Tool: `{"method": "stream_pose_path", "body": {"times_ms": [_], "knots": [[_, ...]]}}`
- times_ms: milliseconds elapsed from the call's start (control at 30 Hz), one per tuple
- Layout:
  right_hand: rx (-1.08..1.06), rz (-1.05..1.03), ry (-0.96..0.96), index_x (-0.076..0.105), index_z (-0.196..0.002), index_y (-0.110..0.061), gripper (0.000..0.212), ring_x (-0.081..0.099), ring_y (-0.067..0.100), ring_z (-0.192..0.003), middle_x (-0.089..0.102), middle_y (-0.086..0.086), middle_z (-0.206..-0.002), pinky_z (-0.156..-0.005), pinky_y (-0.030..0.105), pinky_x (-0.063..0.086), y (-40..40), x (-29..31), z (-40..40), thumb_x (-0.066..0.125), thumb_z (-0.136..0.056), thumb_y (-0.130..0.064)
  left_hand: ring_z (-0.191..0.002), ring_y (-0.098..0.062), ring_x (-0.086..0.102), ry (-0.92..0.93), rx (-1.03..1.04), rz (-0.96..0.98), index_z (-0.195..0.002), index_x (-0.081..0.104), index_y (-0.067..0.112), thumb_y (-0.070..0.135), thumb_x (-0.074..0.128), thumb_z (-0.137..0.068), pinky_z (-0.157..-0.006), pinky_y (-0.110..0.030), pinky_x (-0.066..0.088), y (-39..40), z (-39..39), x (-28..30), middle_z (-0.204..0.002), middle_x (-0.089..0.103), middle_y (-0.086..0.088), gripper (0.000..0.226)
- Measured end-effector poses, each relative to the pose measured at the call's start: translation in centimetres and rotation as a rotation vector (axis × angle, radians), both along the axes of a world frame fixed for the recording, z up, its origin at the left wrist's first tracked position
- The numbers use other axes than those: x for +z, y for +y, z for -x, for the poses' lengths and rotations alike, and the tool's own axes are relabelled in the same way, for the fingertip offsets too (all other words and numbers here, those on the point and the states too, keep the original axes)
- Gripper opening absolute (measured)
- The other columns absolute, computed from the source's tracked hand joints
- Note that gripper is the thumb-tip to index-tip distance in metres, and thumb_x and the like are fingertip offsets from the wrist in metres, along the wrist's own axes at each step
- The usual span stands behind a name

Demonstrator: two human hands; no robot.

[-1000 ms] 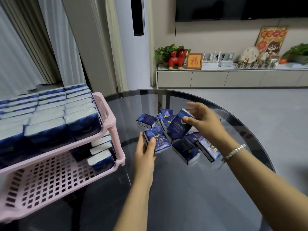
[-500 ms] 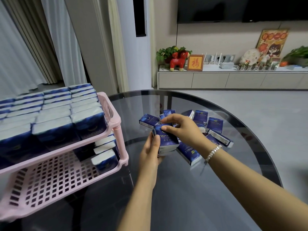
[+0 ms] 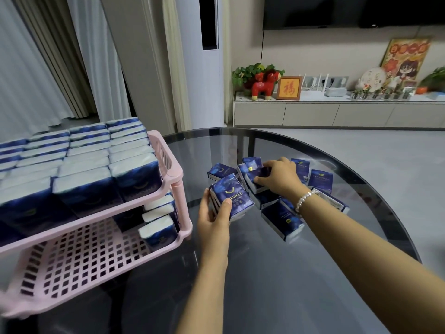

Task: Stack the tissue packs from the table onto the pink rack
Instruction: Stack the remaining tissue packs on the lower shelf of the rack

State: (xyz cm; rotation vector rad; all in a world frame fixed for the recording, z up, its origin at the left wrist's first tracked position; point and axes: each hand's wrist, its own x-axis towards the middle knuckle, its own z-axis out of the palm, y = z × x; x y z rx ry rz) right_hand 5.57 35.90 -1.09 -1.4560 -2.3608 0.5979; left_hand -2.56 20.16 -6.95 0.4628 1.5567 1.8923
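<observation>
- On the far left I have the pink rack (image 3: 177, 173): its top shelf is packed edge to edge with stored packs (image 3: 84, 162), so I judge that tier full.
- The lower shelf (image 3: 79, 256) below it is mostly bare grid; only a few packs (image 3: 159, 222) stand at its right far corner.
- Just right of the rack, my left hand (image 3: 214, 218) is clamped around a small stack of tissue packs (image 3: 231, 197), thumb across the printed face, the stack tilted with its lower edge at or just above the glass table (image 3: 277, 273).
- Further right, my right hand (image 3: 279, 177) lies over the loose pile (image 3: 284, 189), fingers curled onto one pack (image 3: 256, 179) at the pile's near-left edge; I cannot tell whether it is gripped or only touched.
- The remaining loose packs lie scattered on the glass around and under that wrist, some flat, some on edge.
- I judge the step in hand to be gathering: building a handful before any trip to the rack.
- Next, I would bring the right-hand pack squarely onto the left-hand stack, then carry the bundle left into the lower shelf beside the packs already there, clearing the pink corner post (image 3: 179, 206).
</observation>
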Motion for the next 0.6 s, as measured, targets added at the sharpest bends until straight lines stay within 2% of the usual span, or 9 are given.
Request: {"method": "stream_pose_path", "body": {"times_ms": [67,167,267,367,467,533,600], "knots": [[0.005,0.003,-0.071,0.042,-0.138,-0.023,0.063,0.025,0.034,-0.131,0.038,0.012,-0.137,-0.104,0.044,0.033,0.2,0.1,0.0,0.065,-0.083,-0.042,-0.116,-0.016,0.061,0.021,-0.026,-0.017,-0.119,0.054,0.047,0.055,0.068,-0.060,-0.102,-0.047,0.047,0.0,-0.1,0.0,-0.125,0.064,0.006,0.061],[0.028,0.021,-0.060,0.048,-0.130,-0.022,0.056,0.033,0.034,-0.127,0.048,0.011,-0.131,-0.098,0.044,0.039,0.2,-0.1,-0.1,0.067,-0.081,-0.042,-0.109,-0.014,0.065,0.005,0.016,-0.003,-0.111,0.056,0.058,0.054,0.069,-0.057,-0.099,-0.046,0.049,0.2,0.0,-0.4,-0.119,0.068,0.007,0.056],[0.022,0.016,0.050,0.054,-0.112,-0.018,0.048,0.048,0.028,-0.109,0.056,0.008,-0.114,-0.086,0.037,0.045,-0.1,0.0,-0.7,0.076,-0.075,-0.037,-0.110,-0.015,0.065,-0.001,0.023,-0.003,-0.104,0.056,0.064,0.054,0.070,-0.057,-0.099,-0.046,0.049,0.3,0.0,-0.5,-0.118,0.068,0.008,0.050],[0.005,0.083,0.202,0.052,-0.097,-0.014,0.034,0.057,0.022,-0.090,0.058,0.003,-0.097,-0.074,0.034,0.048,-0.8,0.4,-1.8,0.074,-0.077,-0.030,-0.111,-0.016,0.064,0.001,0.018,-0.022,-0.106,0.055,0.064,0.054,0.070,-0.058,-0.099,-0.047,0.049,0.2,-0.1,-0.7,-0.120,0.067,0.007,0.051],[-0.018,0.239,0.384,0.053,-0.101,-0.014,0.026,0.063,0.018,-0.083,0.062,0.003,-0.095,-0.070,0.033,0.053,-1.7,0.8,-3.2,0.068,-0.084,-0.027,-0.113,-0.016,0.063,-0.004,0.025,-0.029,-0.112,0.055,0.058,0.054,0.070,-0.057,-0.100,-0.047,0.048,-0.2,-0.3,-0.5,-0.124,0.065,0.006,0.057],[-0.008,0.331,0.462,0.056,-0.110,-0.016,0.028,0.063,0.015,-0.078,0.066,0.004,-0.097,-0.063,0.026,0.051,-2.8,1.1,-4.2,0.064,-0.087,-0.028,-0.116,-0.017,0.061,-0.004,0.017,-0.031,-0.122,0.052,0.050,0.055,0.071,-0.055,-0.102,-0.047,0.047,-0.9,-0.6,-0.1,-0.128,0.062,0.006,0.070],[0.004,0.412,0.564,0.061,-0.111,-0.018,0.024,0.061,0.009,-0.066,0.068,0.003,-0.089,-0.055,0.020,0.047,-4.4,1.5,-5.0,0.061,-0.090,-0.029,-0.118,-0.017,0.059,0.008,-0.006,-0.017,-0.129,0.049,0.044,0.056,0.071,-0.053,-0.103,-0.047,0.046,-1.6,-0.9,0.1,-0.131,0.060,0.006,0.080]]}}
